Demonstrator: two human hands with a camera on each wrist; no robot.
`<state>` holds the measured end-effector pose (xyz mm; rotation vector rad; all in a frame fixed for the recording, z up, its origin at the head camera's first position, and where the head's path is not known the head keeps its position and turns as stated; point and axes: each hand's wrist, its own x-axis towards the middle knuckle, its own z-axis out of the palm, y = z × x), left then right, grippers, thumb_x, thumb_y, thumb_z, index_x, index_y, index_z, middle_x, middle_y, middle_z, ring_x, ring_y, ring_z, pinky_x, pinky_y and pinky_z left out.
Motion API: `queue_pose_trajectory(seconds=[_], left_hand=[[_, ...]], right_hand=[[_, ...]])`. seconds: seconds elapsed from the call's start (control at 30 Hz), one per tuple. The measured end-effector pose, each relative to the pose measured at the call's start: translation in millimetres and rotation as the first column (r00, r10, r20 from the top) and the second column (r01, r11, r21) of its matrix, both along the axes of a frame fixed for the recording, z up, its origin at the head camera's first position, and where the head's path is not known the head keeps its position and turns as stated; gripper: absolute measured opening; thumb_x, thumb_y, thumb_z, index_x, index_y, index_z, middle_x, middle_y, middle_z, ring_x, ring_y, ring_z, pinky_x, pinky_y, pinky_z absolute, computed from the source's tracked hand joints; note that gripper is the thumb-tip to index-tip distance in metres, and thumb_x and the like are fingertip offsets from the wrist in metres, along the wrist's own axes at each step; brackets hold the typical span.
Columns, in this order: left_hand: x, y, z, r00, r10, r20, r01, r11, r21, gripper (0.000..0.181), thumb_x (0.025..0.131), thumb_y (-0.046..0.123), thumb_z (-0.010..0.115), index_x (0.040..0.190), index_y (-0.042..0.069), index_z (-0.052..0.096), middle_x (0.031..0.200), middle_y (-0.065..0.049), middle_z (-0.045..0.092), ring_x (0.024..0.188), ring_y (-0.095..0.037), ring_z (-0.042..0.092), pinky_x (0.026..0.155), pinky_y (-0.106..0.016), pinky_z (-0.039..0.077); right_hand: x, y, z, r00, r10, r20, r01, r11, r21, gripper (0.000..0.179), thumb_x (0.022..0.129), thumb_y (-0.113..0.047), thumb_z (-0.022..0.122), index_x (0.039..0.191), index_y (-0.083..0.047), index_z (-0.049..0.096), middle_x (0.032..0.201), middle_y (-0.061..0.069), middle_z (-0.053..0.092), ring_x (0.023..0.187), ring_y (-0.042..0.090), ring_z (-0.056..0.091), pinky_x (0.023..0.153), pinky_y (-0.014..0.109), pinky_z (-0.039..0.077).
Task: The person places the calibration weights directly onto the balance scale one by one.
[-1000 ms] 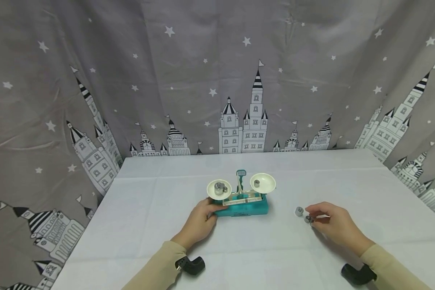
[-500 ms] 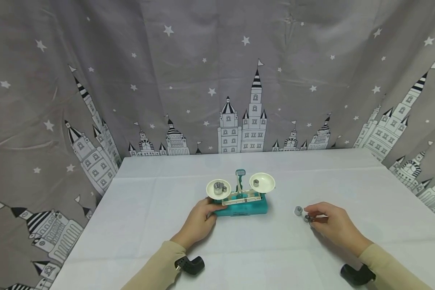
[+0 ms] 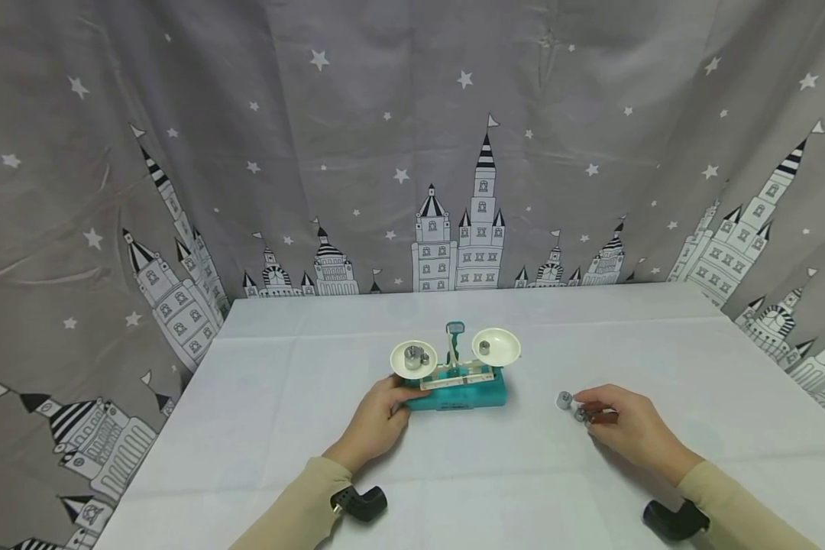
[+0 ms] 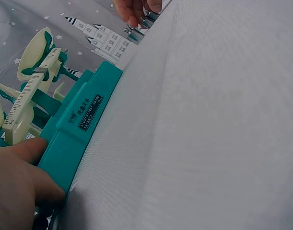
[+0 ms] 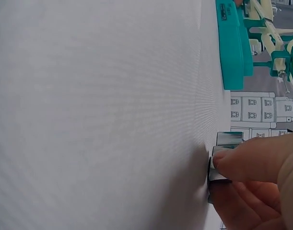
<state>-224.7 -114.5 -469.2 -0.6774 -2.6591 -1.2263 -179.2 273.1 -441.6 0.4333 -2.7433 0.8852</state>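
Observation:
A teal pan balance (image 3: 470,395) with two cream pans stands on the table. Metal weights (image 3: 412,357) sit together in its left pan (image 3: 399,360); one small weight (image 3: 484,347) is in its right pan (image 3: 505,350). My left hand (image 3: 374,418) grips the left end of the base, thumb in front in the left wrist view (image 4: 21,184). Right of the balance, my right hand (image 3: 629,428) pinches a small metal weight (image 5: 222,173) between thumb and fingers, low at the tabletop. Beside it are another weight (image 3: 580,414) and a larger one (image 3: 564,399).
White cloth covers the table (image 3: 261,428). A grey curtain (image 3: 357,137) printed with castles and stars hangs behind it and along both sides. Black wrist devices (image 3: 360,504) are worn over the beige sleeves (image 3: 736,496).
My right hand has shifted very slightly left, closer against the loose weights. My left hand and the balance hold their places; the head view has moved a touch.

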Motion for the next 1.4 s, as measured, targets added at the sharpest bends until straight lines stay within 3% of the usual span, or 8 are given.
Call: queue_pose_trajectory(seconds=[0.2,0.53,0.77,1.13,1.4], left_hand=[[0.9,-0.2,-1.1,1.0,-0.004,-0.005,0.004,1.0,0.002,0.038,0.087,-0.008,0.057,0.115,0.009,0.077,0.144,-0.02,0.059,0.137,-0.04,0.054,0.114,-0.058,0.043],[1.3,-0.1,-0.7,1.0,-0.004,-0.007,0.004,1.0,0.004,0.038,0.087,-0.008,0.057,0.115,0.009,0.078,0.144,-0.02,0.06,0.137,-0.04,0.054,0.114,-0.059,0.043],[1.1,-0.6,0.0,1.0,-0.007,-0.011,0.007,1.0,0.003,0.039,0.087,-0.008,0.057,0.115,0.009,0.078,0.144,-0.02,0.06,0.137,-0.04,0.054,0.114,-0.059,0.043],[0.4,-0.5,-0.6,1.0,0.0,-0.003,0.0,1.0,0.002,0.04,0.087,-0.008,0.056,0.116,0.01,0.077,0.145,-0.021,0.059,0.137,-0.041,0.053,0.114,-0.059,0.042],[0.9,0.0,0.2,1.0,0.005,0.0,-0.005,1.0,0.001,0.039,0.087,-0.007,0.056,0.115,0.009,0.078,0.145,-0.021,0.059,0.138,-0.041,0.053,0.114,-0.06,0.042]], right_hand=[[2.5,-0.1,-0.6,0.998,-0.04,-0.041,0.039,0.999,-0.024,0.045,0.071,0.013,0.079,0.113,-0.001,0.071,0.102,0.01,0.076,0.087,0.016,0.075,0.075,0.025,0.063],[-0.3,5.1,3.2,0.989,-0.022,-0.145,0.009,0.996,-0.087,0.043,0.07,0.013,0.08,0.11,0.0,0.072,0.091,0.01,0.076,0.08,-0.008,0.066,0.07,0.015,0.059],[-5.3,5.1,6.4,0.978,-0.056,-0.202,0.03,0.991,-0.128,0.044,0.069,0.016,0.078,0.108,-0.002,0.073,0.084,0.004,0.072,0.08,-0.008,0.064,0.066,0.012,0.058],[-10.5,1.3,8.8,0.977,-0.04,-0.207,-0.013,0.969,-0.248,0.026,0.07,0.015,0.081,0.091,0.0,0.074,0.088,0.015,0.074,0.08,-0.015,0.063,0.068,0.007,0.055],[-11.2,-4.6,15.9,0.981,-0.06,-0.187,0.007,0.963,-0.27,0.024,0.072,0.013,0.08,0.093,0.002,0.077,0.092,0.018,0.075,0.082,-0.017,0.062,0.07,0.006,0.054]])
